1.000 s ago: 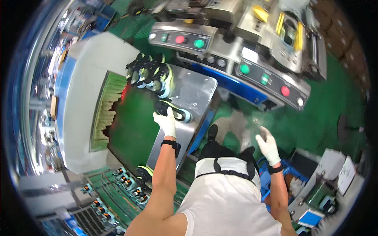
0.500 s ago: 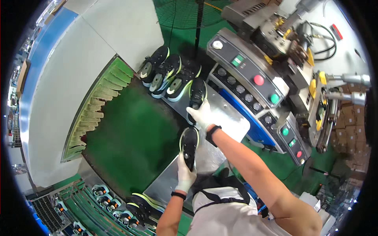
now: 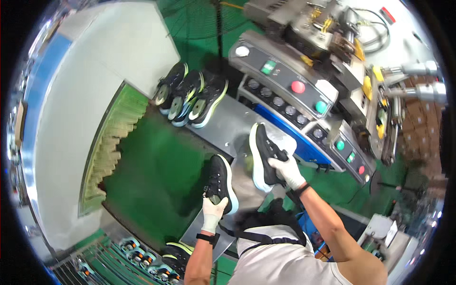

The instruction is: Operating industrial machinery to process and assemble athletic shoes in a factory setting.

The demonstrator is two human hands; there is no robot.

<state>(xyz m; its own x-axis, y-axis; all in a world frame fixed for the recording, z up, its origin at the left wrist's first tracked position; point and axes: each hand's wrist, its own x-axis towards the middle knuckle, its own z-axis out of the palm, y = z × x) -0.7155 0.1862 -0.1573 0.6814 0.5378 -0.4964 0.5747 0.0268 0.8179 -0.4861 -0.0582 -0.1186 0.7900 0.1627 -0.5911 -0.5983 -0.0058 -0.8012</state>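
My left hand [image 3: 213, 212], in a white glove, grips the heel end of a black sneaker [image 3: 219, 177] with a pale yellow-green and light blue sole edge. This shoe is over the border between the green belt and the metal ledge. On the right, my gloved right hand [image 3: 288, 172] is closed around the heel part of a second black sneaker [image 3: 267, 160], tilted so its pale sole side faces left. The two shoes are apart, toes pointing away from me. Three similar black sneakers [image 3: 199, 105] stand in a row at the far end of the metal ledge [image 3: 237, 116].
A machine with a grey control panel [image 3: 287, 71], coloured buttons and gauges stands at right. At left, a white housing [image 3: 90, 95] has a green strip curtain [image 3: 116, 137] over the green belt [image 3: 156, 180]. More dark shoes [image 3: 176, 256] and a wire rack [image 3: 104, 266] lie near the lower left.
My right hand has lifted its sneaker off the end of the row and brought it right and nearer. My left hand's sneaker has shifted slightly left and tilted. The view has also moved.
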